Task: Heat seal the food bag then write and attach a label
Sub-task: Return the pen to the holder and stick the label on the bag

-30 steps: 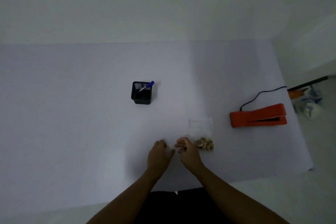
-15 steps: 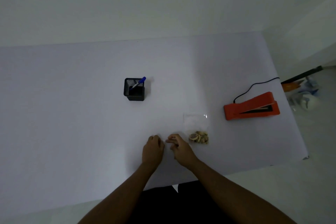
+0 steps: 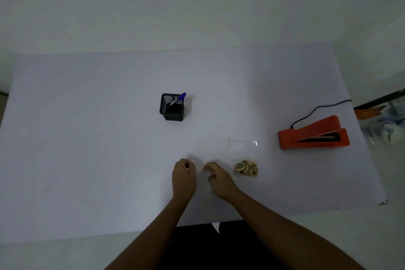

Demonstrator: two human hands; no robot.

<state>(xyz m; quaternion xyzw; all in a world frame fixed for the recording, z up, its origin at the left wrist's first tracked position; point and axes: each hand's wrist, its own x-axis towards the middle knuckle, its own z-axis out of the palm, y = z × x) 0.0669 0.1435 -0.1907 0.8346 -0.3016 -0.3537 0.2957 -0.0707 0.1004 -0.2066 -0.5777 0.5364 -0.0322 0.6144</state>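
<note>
A clear food bag (image 3: 242, 148) lies flat on the table, with brown snack pieces (image 3: 246, 169) bunched at its near end. Just left of it, my right hand (image 3: 219, 180) and my left hand (image 3: 183, 176) face each other with curled fingers. They pinch a small pale label (image 3: 199, 168) between their fingertips; it is faint in the dim light. At the right stands the orange heat sealer (image 3: 313, 135), its jaw slightly raised. Further back, a blue pen (image 3: 179, 98) leans in a black mesh holder (image 3: 172, 108).
The white table (image 3: 87, 149) ends at a near edge close to my body and a right edge past the sealer. The sealer's black cord (image 3: 315, 110) runs off the right side. Clutter (image 3: 381, 120) lies on the floor beyond that edge.
My right hand has come away from the bag's snack end to the left. Both hands have drawn a little apart, with the pale label between them. The head view has shifted.
</note>
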